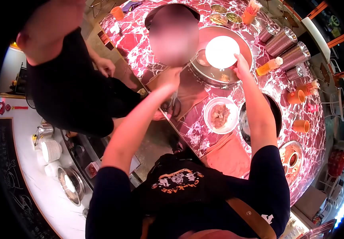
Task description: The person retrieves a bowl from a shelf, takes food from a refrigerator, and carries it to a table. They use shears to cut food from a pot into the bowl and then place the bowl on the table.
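My right hand (241,67) is closed on the edge of a bright white round thing (222,52), washed out by light, above a large metal pan (247,47). A small round bowl (202,58) shows beside it in the pan. My left hand (171,78) is closed near the pan's left side; what it grips, if anything, I cannot make out. Below the pan is a white bowl (220,115) of pale, meat-like food. A pair of dark-handled scissors (175,106) lies near the table edge, under my left hand.
A co-worker (72,83) in black stands at left; another person's blurred head (174,36) is across the marble table (196,133). A dark round pan (273,115) lies beneath my right forearm. Metal cups (281,42), a yellow bottle (269,66) and orange cups (296,96) stand at right.
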A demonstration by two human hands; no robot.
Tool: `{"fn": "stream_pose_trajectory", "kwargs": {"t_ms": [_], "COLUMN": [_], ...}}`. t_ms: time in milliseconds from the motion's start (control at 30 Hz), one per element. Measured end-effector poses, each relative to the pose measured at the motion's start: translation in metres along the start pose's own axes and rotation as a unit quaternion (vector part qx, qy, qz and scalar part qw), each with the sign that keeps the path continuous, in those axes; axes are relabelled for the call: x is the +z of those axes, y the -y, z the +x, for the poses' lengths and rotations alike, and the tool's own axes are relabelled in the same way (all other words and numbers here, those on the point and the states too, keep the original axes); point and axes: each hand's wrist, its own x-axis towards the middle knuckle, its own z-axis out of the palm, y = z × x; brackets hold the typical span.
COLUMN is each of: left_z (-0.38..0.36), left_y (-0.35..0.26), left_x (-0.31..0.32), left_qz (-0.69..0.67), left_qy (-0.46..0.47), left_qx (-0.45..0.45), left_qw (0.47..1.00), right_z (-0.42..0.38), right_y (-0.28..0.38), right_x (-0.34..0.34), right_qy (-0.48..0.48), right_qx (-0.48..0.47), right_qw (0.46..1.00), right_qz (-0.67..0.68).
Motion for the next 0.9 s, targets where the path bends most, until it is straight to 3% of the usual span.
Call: {"fn": "stream_pose_trajectory", "kwargs": {"t_ms": [100, 267, 433, 667, 733, 900], "left_z": [0.085, 0.148, 0.163, 0.173, 0.174, 0.166], "left_y": [-0.024, -0.011, -0.032, -0.02, -0.021, -0.02], "left_x": [0.013, 0.057, 0.06, 0.076, 0.074, 0.069], "left_qz": [0.129, 0.18, 0.189, 0.216, 0.216, 0.22], "left_qy": [0.099, 0.137, 0.17, 0.174, 0.185, 0.195], "left_qx": [-0.067, -0.073, -0.141, -0.125, -0.134, -0.127], "left_qw": [0.984, 0.971, 0.957, 0.953, 0.949, 0.947], "right_z": [0.005, 0.016, 0.028, 0.036, 0.038, 0.042], "right_y": [0.002, 0.003, -0.01, -0.017, -0.02, -0.029], "right_x": [-0.001, 0.002, 0.002, 0.012, 0.014, 0.015], "right_qy": [-0.002, -0.009, 0.005, 0.0, -0.033, -0.006], "right_qx": [-0.008, -0.008, -0.096, -0.078, -0.108, -0.14], "right_qw": [1.0, 0.999, 0.993, 0.997, 0.99, 0.989], "right_qz": [-0.021, -0.032, -0.063, -0.021, -0.08, -0.051]}}
